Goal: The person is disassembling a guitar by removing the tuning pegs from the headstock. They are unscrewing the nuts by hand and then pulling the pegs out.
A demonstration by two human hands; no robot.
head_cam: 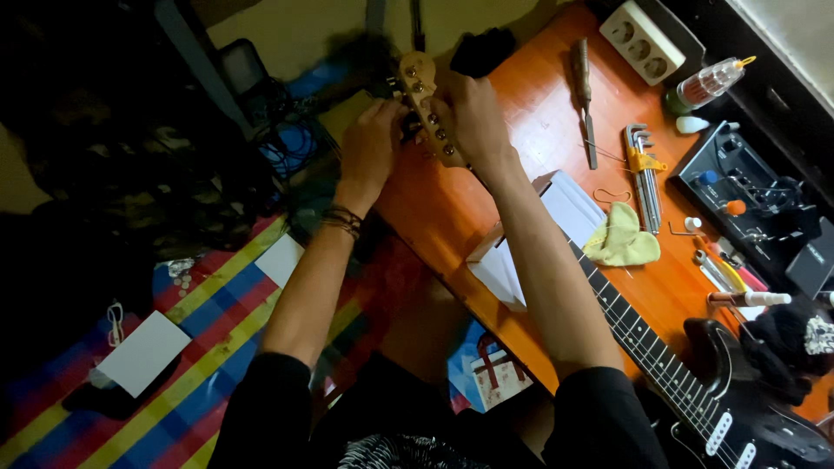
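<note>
A black electric guitar point(730, 408) lies across an orange table point(521, 95), its neck running up to a pale wooden headstock point(419, 76) past the table's edge. My right hand point(469, 117) is wrapped around the headstock by the tuning pegs. My left hand point(372, 143) reaches in from the other side, fingers pinched at the tuners; what they pinch is too small to tell. The neck rests on a white box point(569, 204).
On the table lie a file point(584, 91), a hex key set point(645, 169), a yellow cloth point(621, 236), a glue bottle point(711, 82), a white power strip point(641, 39) and pens point(738, 278). A striped mat point(200, 321) with white papers covers the floor.
</note>
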